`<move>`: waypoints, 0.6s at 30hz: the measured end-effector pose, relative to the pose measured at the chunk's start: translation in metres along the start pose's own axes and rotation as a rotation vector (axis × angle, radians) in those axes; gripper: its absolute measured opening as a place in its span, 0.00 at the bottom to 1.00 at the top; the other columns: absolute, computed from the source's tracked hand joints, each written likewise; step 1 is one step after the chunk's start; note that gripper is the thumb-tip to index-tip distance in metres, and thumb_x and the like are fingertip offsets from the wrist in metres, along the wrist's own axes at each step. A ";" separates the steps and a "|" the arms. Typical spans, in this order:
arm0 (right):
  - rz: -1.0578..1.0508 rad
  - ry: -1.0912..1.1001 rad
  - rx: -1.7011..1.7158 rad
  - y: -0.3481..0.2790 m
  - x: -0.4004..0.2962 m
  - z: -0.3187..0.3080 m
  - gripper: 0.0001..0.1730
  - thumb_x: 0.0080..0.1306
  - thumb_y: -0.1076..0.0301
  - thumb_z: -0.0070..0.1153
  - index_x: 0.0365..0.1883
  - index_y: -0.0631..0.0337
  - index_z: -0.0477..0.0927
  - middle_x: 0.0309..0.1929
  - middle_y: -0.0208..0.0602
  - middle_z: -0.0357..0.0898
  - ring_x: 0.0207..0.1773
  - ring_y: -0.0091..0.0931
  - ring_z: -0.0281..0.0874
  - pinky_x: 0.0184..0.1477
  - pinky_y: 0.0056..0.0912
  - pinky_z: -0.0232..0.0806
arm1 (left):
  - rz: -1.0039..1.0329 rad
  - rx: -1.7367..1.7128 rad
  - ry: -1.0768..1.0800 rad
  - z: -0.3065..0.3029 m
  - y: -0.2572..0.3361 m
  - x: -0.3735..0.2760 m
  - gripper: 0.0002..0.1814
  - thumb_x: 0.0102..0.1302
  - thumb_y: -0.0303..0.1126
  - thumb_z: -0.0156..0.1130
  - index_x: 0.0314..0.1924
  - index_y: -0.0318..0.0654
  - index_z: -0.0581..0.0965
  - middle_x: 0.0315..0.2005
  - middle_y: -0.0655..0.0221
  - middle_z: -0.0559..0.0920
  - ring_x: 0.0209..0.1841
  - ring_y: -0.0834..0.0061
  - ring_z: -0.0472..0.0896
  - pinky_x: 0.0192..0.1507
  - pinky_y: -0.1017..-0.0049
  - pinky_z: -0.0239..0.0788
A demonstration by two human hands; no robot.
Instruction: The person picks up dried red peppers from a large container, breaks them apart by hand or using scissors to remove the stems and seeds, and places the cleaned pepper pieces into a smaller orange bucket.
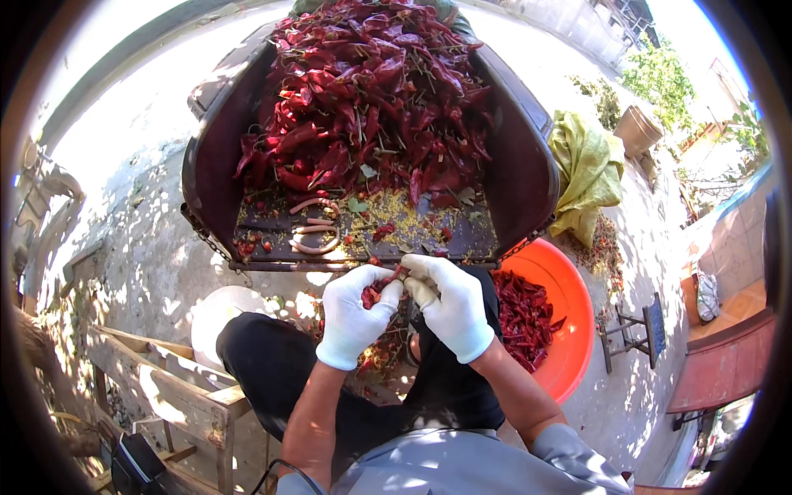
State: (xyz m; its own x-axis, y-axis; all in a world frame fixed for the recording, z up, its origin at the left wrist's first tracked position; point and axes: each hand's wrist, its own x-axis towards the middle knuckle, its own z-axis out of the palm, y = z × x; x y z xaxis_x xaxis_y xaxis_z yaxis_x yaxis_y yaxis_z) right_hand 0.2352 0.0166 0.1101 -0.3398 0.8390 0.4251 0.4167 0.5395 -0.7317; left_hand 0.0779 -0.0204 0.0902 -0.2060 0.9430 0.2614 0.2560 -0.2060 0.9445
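A white knitted glove covers my left hand [359, 312], whose fingers are closed around a dried red chili pepper [371, 296]. My right hand [448, 303], gloved the same way, pinches the stem end of that pepper between thumb and fingers. Both hands meet just above my lap, at the front edge of a metal cart bed [297, 267]. A large heap of dried red chilies [377, 93] fills the back of the bed. Yellow seeds [396, 216], leaves and pepper scraps lie scattered on its floor, beside a pinkish curved rod or hose [318, 229].
An orange basin [575, 328] at my right holds red peppers [526, 318]. A yellow-green sack [585, 173] stands beside the cart, and a small folding stool [637, 334] farther right. To my left are a wooden frame [167, 396] and a pale round object [216, 322]. Chains [213, 241] hang at the bed's corners.
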 end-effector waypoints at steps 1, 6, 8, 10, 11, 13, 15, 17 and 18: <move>0.012 -0.034 0.012 -0.001 0.002 -0.002 0.13 0.62 0.78 0.64 0.47 0.64 0.83 0.38 0.45 0.85 0.41 0.38 0.87 0.44 0.31 0.78 | -0.021 -0.026 -0.012 -0.002 0.001 0.000 0.08 0.62 0.27 0.68 0.38 0.29 0.84 0.23 0.68 0.84 0.28 0.86 0.78 0.33 0.80 0.70; 0.096 -0.208 0.045 -0.004 0.005 -0.012 0.10 0.65 0.77 0.62 0.45 0.66 0.82 0.37 0.45 0.85 0.39 0.32 0.86 0.43 0.29 0.76 | -0.143 -0.252 -0.099 -0.007 0.002 -0.003 0.06 0.61 0.25 0.67 0.37 0.29 0.83 0.24 0.74 0.82 0.29 0.87 0.76 0.35 0.82 0.68; 0.114 -0.232 0.087 -0.003 0.004 -0.012 0.08 0.67 0.77 0.61 0.44 0.67 0.82 0.35 0.42 0.85 0.37 0.27 0.84 0.42 0.27 0.75 | -0.214 -0.387 -0.110 -0.009 0.003 -0.005 0.06 0.61 0.25 0.67 0.36 0.29 0.83 0.26 0.75 0.82 0.29 0.88 0.76 0.35 0.82 0.68; 0.240 -0.265 0.263 -0.001 0.003 -0.011 0.07 0.69 0.76 0.59 0.44 0.67 0.81 0.34 0.38 0.84 0.36 0.21 0.81 0.41 0.25 0.73 | -0.267 -0.491 -0.129 -0.011 0.001 -0.007 0.06 0.61 0.26 0.66 0.37 0.30 0.82 0.26 0.74 0.82 0.29 0.86 0.77 0.34 0.81 0.69; 0.306 -0.283 0.331 -0.002 0.002 -0.011 0.07 0.70 0.75 0.59 0.45 0.67 0.81 0.34 0.36 0.83 0.36 0.20 0.80 0.41 0.24 0.73 | -0.307 -0.554 -0.140 -0.011 -0.001 -0.008 0.07 0.61 0.26 0.66 0.38 0.31 0.82 0.26 0.74 0.81 0.28 0.86 0.77 0.34 0.81 0.69; 0.436 -0.317 0.472 -0.004 0.002 -0.014 0.07 0.72 0.74 0.57 0.46 0.67 0.80 0.33 0.32 0.82 0.36 0.17 0.77 0.41 0.22 0.72 | -0.386 -0.676 -0.157 -0.011 -0.005 -0.009 0.07 0.61 0.26 0.66 0.38 0.31 0.82 0.26 0.73 0.81 0.27 0.84 0.78 0.34 0.81 0.70; 0.493 -0.331 0.523 -0.004 0.002 -0.015 0.07 0.73 0.74 0.56 0.47 0.68 0.78 0.33 0.29 0.81 0.37 0.15 0.77 0.40 0.21 0.72 | -0.458 -0.758 -0.149 -0.010 -0.002 -0.008 0.07 0.62 0.26 0.67 0.39 0.32 0.82 0.26 0.73 0.81 0.29 0.83 0.78 0.34 0.82 0.70; 0.495 -0.269 0.449 -0.010 0.003 -0.013 0.07 0.73 0.75 0.56 0.46 0.68 0.78 0.33 0.30 0.81 0.36 0.15 0.77 0.40 0.21 0.72 | -0.458 -0.741 -0.108 -0.005 0.002 -0.007 0.07 0.63 0.26 0.67 0.39 0.32 0.82 0.28 0.74 0.81 0.31 0.85 0.78 0.35 0.83 0.70; 0.430 -0.217 0.403 -0.009 0.000 -0.012 0.07 0.73 0.75 0.56 0.46 0.68 0.78 0.34 0.30 0.81 0.37 0.15 0.77 0.40 0.21 0.72 | -0.354 -0.622 -0.140 -0.006 0.000 -0.005 0.07 0.65 0.26 0.67 0.42 0.31 0.83 0.31 0.73 0.83 0.34 0.86 0.79 0.39 0.83 0.71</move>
State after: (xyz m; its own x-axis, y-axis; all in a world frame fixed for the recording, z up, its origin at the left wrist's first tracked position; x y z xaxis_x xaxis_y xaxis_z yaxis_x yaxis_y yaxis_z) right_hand 0.2414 0.0132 0.1229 -0.3939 0.9183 -0.0388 0.2176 0.0522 -0.9746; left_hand 0.0737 -0.0262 0.0904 -0.0441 0.9967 -0.0688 -0.3959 0.0458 0.9171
